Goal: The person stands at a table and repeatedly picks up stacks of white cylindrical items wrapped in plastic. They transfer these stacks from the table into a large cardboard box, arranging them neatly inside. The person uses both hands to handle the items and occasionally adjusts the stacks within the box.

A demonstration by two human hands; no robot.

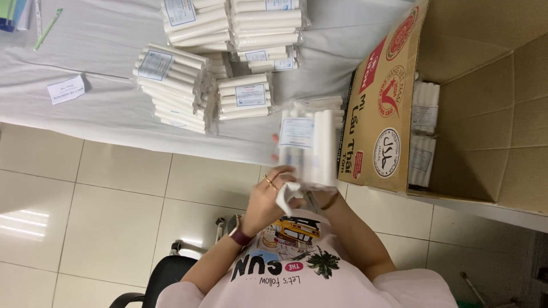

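I hold up a clear plastic pack of white rolls point(308, 142) with a blue-and-white label, just in front of my chest. My right hand point(317, 197), a bracelet at its wrist, grips the pack from below and behind and is mostly hidden by it. My left hand point(267, 197), with rings and a dark wristwatch, pinches the bunched plastic end of the pack at its lower left. An open cardboard box point(379, 114) lies on its side just right of the pack, with two similar packs point(425, 108) inside.
Several stacks of the same roll packs point(188, 85) sit on a white-clothed table point(103, 51) ahead. A paper slip point(65, 89) and a green pen point(47, 28) lie at far left. Beige floor tiles and a black chair point(165, 274) are below.
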